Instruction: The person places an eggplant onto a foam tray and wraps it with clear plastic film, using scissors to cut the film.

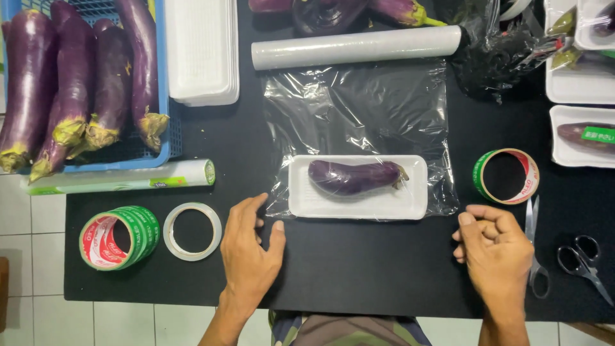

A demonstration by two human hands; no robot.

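Eggplant (354, 177) laid lengthwise left-right on white tray (410, 202), stem rightward, over plastic wrap (359, 102). Left hand (251, 247) spread open, empty; right hand (492, 247) loosely curled, empty. Tape roll (506, 176) and scissors (533, 250) placed alongside.

Eggplant (354, 177) in tray (410, 204), centred before you.
Tray lies on film (359, 106); your left hand (251, 247) and right hand (493, 247) flank it.

Two bare forearms are seen reaching up from the lower edge. The left hand (248, 247) is laid palm down, fingers extended together and thumb spread to the right. The right hand (493, 247) is held loosely curled, fingers folded inward toward the palm, knuckles uppermost. Nothing is gripped by either hand.
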